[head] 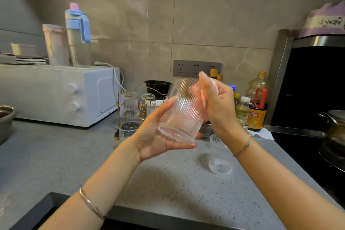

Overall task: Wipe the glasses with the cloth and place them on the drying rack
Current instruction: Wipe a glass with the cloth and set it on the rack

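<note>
Here the left hand [155,136] holds a ribbed glass [180,115], right hand [218,102] grips the cloth [203,97], drying rack [118,106] behind.

A grey speckled countertop [168,179] runs across the lower half of the frame. A white microwave [56,95] sits on it at the left, with a metal bowl [5,119] at the far left edge. A gold wire drying rack [118,102] stands mid-frame, a ribbed glass [220,157] is upright right of centre, and a cluster of bottles [257,106] stands against the wall at the right.
</note>
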A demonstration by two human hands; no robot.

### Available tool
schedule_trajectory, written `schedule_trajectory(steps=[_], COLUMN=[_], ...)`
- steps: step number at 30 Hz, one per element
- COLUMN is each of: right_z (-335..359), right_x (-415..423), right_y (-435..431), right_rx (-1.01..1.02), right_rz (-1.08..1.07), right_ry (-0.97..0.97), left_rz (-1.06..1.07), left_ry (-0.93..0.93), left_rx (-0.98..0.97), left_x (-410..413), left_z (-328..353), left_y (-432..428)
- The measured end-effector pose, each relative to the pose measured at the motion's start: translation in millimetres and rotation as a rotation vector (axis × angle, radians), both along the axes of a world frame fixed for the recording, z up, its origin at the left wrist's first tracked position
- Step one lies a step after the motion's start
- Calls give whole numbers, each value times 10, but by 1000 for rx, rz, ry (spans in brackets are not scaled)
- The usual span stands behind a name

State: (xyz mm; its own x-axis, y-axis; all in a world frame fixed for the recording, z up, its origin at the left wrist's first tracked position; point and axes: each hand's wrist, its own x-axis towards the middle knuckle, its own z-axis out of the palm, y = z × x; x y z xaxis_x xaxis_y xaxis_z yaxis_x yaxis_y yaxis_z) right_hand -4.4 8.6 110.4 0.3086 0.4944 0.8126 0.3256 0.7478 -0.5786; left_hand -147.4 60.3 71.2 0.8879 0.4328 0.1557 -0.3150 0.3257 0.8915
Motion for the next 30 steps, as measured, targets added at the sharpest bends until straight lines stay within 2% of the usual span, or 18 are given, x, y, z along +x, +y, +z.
schedule_trajectory(steps=[2,5,7,9,12,16,18,21,25,27,30], right_z=[-16,-35,-47,-79,-163,-270,-296,-395,-703,-969,-1343], right_x=[22,32,17,11,2,-6,-20,104,241,224,194], right_y=[19,49,59,59,45,44,59,111,146,192,262], right_rx=[-5,18,26,33,-1,-94,-210,-336,-488,-607,-788], right_rz=[-27,-119,-152,-149,-84,51,70,-9,-179,-174,-85], right_ry=[28,-78,-118,-131,-112,47,178,438,273,194,191], left_rz=[190,447,578,609,460,105,35,131,386,448,473], left_ry=[119,257,253,226,212,31,-17,57,216,217,176], left_rx=[224,634,761,779,635,5,-151,-109,-91,-143,-230], left_x=[-18,24,63,49,-55,-94,-105,-153,-233,-276,-329], left_z=[74,112,78,38,7,-144,-236,-366,-562,-656,-758], left_y=[-9,-77,-101,-89,-35,4,41,95,171,209,268])
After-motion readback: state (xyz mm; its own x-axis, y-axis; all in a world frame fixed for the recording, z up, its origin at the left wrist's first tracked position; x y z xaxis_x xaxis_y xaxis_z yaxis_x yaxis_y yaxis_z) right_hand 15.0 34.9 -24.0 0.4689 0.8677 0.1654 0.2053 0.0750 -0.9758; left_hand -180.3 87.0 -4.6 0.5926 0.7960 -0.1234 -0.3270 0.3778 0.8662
